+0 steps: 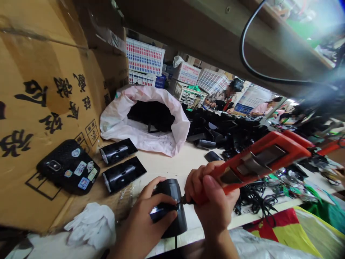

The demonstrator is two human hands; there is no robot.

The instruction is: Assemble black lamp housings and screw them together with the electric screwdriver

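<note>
My left hand (151, 219) grips a glossy black cylindrical housing (170, 190), possibly part of a hair dryer, with a thin cable hanging below it. My right hand (212, 198) is wrapped around an orange electric screwdriver (258, 162). The screwdriver's dark metal tip meets the side of the housing, next to my left fingers. Two more glossy black housing pieces (122, 174) lie on the bench to the left of my hands. My fingers hide part of the held housing.
A phone (68, 167) in a stickered black case lies on a flattened cardboard box (40, 108). White gloves (93, 225) sit near me. A white sack (145, 124) holds black parts. Black cables (256, 198) and a heap of black parts cover the bench. Co-workers (225, 97) sit beyond, among stacked crates (144, 57).
</note>
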